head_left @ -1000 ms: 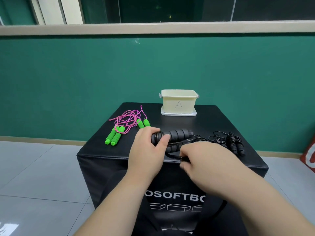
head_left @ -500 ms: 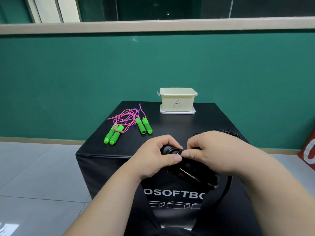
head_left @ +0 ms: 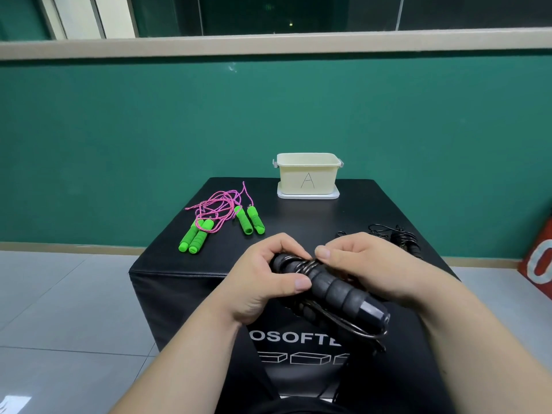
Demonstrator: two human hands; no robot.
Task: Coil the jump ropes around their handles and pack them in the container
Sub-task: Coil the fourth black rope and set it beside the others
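My left hand (head_left: 263, 282) grips the black foam handles of a black jump rope (head_left: 340, 291), held in front of the box's near edge. My right hand (head_left: 367, 267) pinches the black cord, a few turns of which lie around the handles' far end. More cord loops hang below the handles. A second black jump rope (head_left: 403, 243), coiled, lies at the right of the black box top (head_left: 313, 216). Two jump ropes with green handles (head_left: 222, 222) and tangled pink cord lie at the left. The cream container marked A (head_left: 307, 174) stands open at the back.
The container sits on a white lid (head_left: 307, 195). The black padded box stands on a grey tiled floor (head_left: 65, 309) against a green wall. A red object (head_left: 537, 258) leans at the far right.
Both hands lifted the black rope's handles off the box top and drew them toward me. The handles turned to point down right, and cord now lies wound around their far end.
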